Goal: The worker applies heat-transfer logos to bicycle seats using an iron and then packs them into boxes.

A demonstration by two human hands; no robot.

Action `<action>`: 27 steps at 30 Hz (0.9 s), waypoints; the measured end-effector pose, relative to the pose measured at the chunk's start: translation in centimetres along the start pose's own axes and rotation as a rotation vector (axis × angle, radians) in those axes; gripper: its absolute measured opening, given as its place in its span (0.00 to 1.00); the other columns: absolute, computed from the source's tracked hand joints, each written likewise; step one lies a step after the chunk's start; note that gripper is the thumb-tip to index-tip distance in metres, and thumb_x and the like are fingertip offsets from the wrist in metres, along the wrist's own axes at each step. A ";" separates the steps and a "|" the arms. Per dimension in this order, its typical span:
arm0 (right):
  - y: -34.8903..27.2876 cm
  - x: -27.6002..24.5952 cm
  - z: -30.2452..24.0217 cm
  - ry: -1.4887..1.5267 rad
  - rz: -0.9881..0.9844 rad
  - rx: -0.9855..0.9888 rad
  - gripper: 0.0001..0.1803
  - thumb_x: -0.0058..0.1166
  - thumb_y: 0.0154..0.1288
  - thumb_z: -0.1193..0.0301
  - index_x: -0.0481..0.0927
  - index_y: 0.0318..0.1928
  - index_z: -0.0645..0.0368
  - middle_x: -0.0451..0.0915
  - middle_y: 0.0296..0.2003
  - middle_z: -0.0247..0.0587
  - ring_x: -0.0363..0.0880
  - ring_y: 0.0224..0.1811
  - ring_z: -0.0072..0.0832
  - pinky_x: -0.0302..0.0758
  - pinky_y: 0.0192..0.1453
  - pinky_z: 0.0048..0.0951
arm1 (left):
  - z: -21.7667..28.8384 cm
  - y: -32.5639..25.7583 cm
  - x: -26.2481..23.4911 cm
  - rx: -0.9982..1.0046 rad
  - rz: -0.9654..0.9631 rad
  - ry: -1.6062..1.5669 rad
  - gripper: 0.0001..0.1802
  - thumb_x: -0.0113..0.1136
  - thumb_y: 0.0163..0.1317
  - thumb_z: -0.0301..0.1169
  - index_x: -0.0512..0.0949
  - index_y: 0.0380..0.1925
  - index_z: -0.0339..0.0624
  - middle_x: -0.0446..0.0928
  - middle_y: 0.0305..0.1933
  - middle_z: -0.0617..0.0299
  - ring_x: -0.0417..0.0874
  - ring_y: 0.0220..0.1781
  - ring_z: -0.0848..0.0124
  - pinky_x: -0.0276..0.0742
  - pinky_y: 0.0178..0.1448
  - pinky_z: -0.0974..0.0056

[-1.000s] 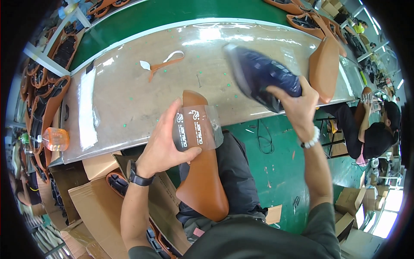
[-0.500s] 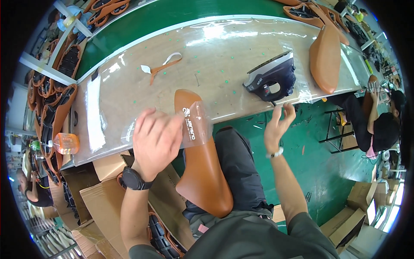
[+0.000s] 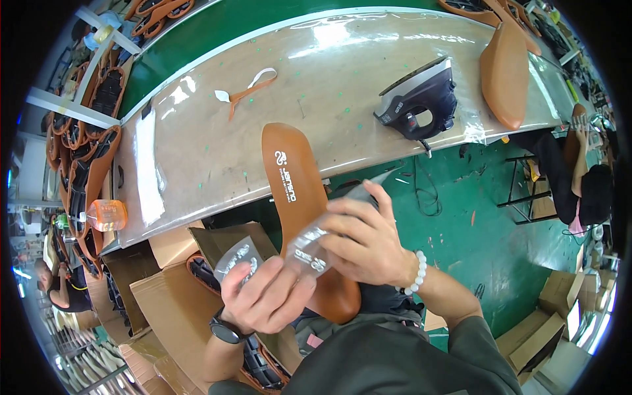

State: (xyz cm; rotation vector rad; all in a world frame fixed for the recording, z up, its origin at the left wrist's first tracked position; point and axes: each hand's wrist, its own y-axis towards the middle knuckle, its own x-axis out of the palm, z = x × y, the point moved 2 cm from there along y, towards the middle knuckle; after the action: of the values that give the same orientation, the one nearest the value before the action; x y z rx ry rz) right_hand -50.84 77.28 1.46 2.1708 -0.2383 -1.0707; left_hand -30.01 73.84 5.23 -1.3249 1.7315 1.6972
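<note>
Brown insole (image 3: pixel 293 191) leans on the bench's (image 3: pixel 197 151) near edge, clear sleeve (image 3: pixel 309 253) half on. Left hand (image 3: pixel 266 296) and right hand (image 3: pixel 365 243) both grip the sleeve; iron (image 3: pixel 418 99) parked.

The long insole (image 3: pixel 299 197) leans from the person's lap up onto the near edge of the counter (image 3: pixel 197 151), with both hands (image 3: pixel 316 263) closed on a clear film sleeve (image 3: pixel 309 247) around its lower end, left hand (image 3: pixel 266 293) low and left, right hand (image 3: pixel 365 240) just right of it. Further back on the counter a loose strap (image 3: pixel 247 92) lies to the left, the iron (image 3: pixel 421 99) stands to the right, and another insole (image 3: pixel 505 72) rests beyond the iron at the far right. Open cardboard boxes (image 3: pixel 171 296) sit on the floor under the counter's left end, and a bottle (image 3: pixel 105 214) stands at that left corner.
</note>
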 end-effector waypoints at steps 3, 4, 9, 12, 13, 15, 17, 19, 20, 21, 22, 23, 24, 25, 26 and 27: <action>-2.0 -0.8 -0.5 0.024 -0.049 0.048 0.14 0.67 0.45 0.72 0.81 0.35 0.52 0.80 0.39 0.31 0.80 0.49 0.33 0.59 0.71 0.57 | 0.8 -2.3 0.0 -0.259 0.128 0.041 0.12 0.65 0.58 0.47 0.77 0.36 0.58 0.79 0.43 0.65 0.77 0.49 0.60 0.63 0.67 0.49; -2.7 -1.1 -0.5 0.043 -0.073 0.072 0.14 0.67 0.44 0.73 0.81 0.35 0.52 0.81 0.38 0.31 0.80 0.48 0.33 0.60 0.71 0.56 | 0.8 -3.3 -0.1 -0.287 0.236 0.061 0.21 0.63 0.59 0.55 0.73 0.35 0.52 0.76 0.47 0.58 0.75 0.48 0.56 0.64 0.66 0.45; -8.1 -2.9 2.7 0.482 0.305 0.778 0.08 0.57 0.55 0.81 0.82 0.37 0.62 0.83 0.32 0.39 0.81 0.33 0.29 0.78 0.41 0.27 | 1.1 -8.1 3.3 -1.139 0.307 -0.519 0.31 0.50 0.72 0.50 0.70 0.59 0.31 0.74 0.56 0.50 0.74 0.59 0.56 0.68 0.66 0.53; -12.2 -2.5 4.7 0.554 0.762 1.049 0.06 0.51 0.68 0.79 0.80 0.40 0.67 0.82 0.33 0.38 0.79 0.33 0.24 0.75 0.42 0.25 | 4.6 -9.6 6.2 -1.398 0.284 -1.017 0.32 0.62 0.67 0.39 0.66 0.64 0.31 0.73 0.60 0.52 0.73 0.63 0.63 0.65 0.70 0.57; -13.3 -2.1 4.8 0.497 0.742 1.077 0.06 0.52 0.69 0.77 0.80 0.41 0.67 0.82 0.33 0.39 0.79 0.33 0.24 0.75 0.42 0.26 | 5.9 -10.1 6.9 -1.461 0.233 -1.098 0.32 0.65 0.66 0.37 0.66 0.64 0.30 0.74 0.61 0.53 0.73 0.64 0.64 0.65 0.70 0.58; -15.1 -0.8 4.7 0.526 0.677 1.146 0.06 0.52 0.70 0.76 0.79 0.42 0.67 0.82 0.33 0.40 0.80 0.33 0.25 0.76 0.43 0.26 | 8.7 -11.0 8.4 -1.600 0.345 -1.444 0.32 0.68 0.65 0.38 0.70 0.62 0.31 0.76 0.61 0.55 0.76 0.62 0.68 0.69 0.67 0.62; -16.1 0.7 4.2 0.584 0.616 1.196 0.07 0.53 0.71 0.75 0.79 0.43 0.67 0.82 0.33 0.40 0.81 0.33 0.25 0.76 0.43 0.27 | 11.1 -11.9 9.0 -1.623 0.374 -1.545 0.28 0.68 0.66 0.41 0.75 0.58 0.31 0.79 0.57 0.59 0.79 0.57 0.71 0.72 0.63 0.65; -16.3 2.2 3.5 0.666 0.573 1.225 0.07 0.54 0.71 0.75 0.79 0.43 0.68 0.82 0.33 0.41 0.81 0.33 0.26 0.77 0.44 0.27 | 12.2 -13.0 9.6 -1.646 0.420 -1.560 0.26 0.68 0.66 0.42 0.78 0.54 0.30 0.81 0.53 0.61 0.80 0.54 0.73 0.74 0.60 0.67; -16.1 2.7 3.2 0.685 0.539 1.252 0.07 0.54 0.71 0.75 0.79 0.44 0.67 0.82 0.33 0.41 0.81 0.33 0.26 0.78 0.43 0.28 | 12.6 -13.5 9.8 -1.651 0.432 -1.556 0.26 0.68 0.66 0.42 0.78 0.53 0.30 0.82 0.52 0.61 0.80 0.53 0.74 0.74 0.59 0.67; -15.6 3.0 2.9 0.730 0.514 1.186 0.07 0.54 0.71 0.74 0.79 0.44 0.67 0.82 0.33 0.41 0.81 0.33 0.26 0.78 0.43 0.28 | 12.7 -13.9 10.0 -1.651 0.445 -1.558 0.26 0.68 0.66 0.42 0.78 0.53 0.31 0.82 0.51 0.61 0.80 0.52 0.74 0.74 0.59 0.68; -15.2 3.3 2.5 0.747 0.492 1.172 0.07 0.54 0.71 0.74 0.80 0.43 0.66 0.82 0.33 0.40 0.80 0.33 0.26 0.77 0.42 0.28 | 12.8 -14.2 10.2 -1.677 0.404 -1.513 0.25 0.69 0.65 0.43 0.80 0.51 0.31 0.83 0.50 0.61 0.80 0.50 0.75 0.75 0.57 0.68; -14.6 3.5 2.2 0.760 0.473 1.159 0.07 0.54 0.71 0.74 0.80 0.43 0.66 0.81 0.33 0.40 0.80 0.33 0.26 0.77 0.42 0.28 | 12.7 -14.2 10.3 -1.662 0.425 -1.518 0.25 0.68 0.65 0.43 0.80 0.50 0.31 0.83 0.49 0.61 0.80 0.50 0.75 0.75 0.56 0.68; -14.0 3.4 1.8 0.782 0.449 1.123 0.07 0.54 0.71 0.74 0.80 0.43 0.66 0.82 0.33 0.40 0.80 0.33 0.26 0.77 0.42 0.28 | 12.5 -14.0 10.4 -1.647 0.442 -1.526 0.25 0.68 0.65 0.43 0.80 0.50 0.31 0.83 0.49 0.61 0.81 0.49 0.75 0.76 0.56 0.67; -13.5 3.1 1.5 0.765 0.448 1.111 0.07 0.54 0.71 0.74 0.80 0.43 0.66 0.82 0.33 0.40 0.80 0.32 0.26 0.77 0.42 0.28 | 12.2 -13.8 10.2 -1.621 0.481 -1.533 0.25 0.68 0.65 0.43 0.80 0.49 0.31 0.83 0.48 0.61 0.81 0.48 0.75 0.76 0.55 0.67; -12.9 2.9 1.1 0.758 0.442 1.088 0.07 0.54 0.71 0.74 0.80 0.42 0.66 0.82 0.33 0.40 0.80 0.32 0.27 0.77 0.43 0.28 | 11.8 -13.4 9.8 -1.624 0.495 -1.556 0.25 0.69 0.65 0.44 0.81 0.49 0.31 0.84 0.47 0.61 0.81 0.47 0.75 0.76 0.55 0.67; -12.4 2.9 0.7 0.766 0.418 1.045 0.07 0.54 0.71 0.74 0.80 0.42 0.66 0.82 0.33 0.40 0.81 0.32 0.27 0.77 0.43 0.28 | 11.4 -13.2 8.9 -1.622 0.544 -1.550 0.25 0.69 0.65 0.44 0.81 0.49 0.31 0.84 0.47 0.61 0.81 0.47 0.76 0.76 0.54 0.67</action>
State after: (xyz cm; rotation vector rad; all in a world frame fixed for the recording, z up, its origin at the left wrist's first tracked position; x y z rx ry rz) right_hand -51.18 84.81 -8.79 3.0168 -0.9859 0.2767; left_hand -27.54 83.47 -11.63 0.5938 -0.4729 3.0037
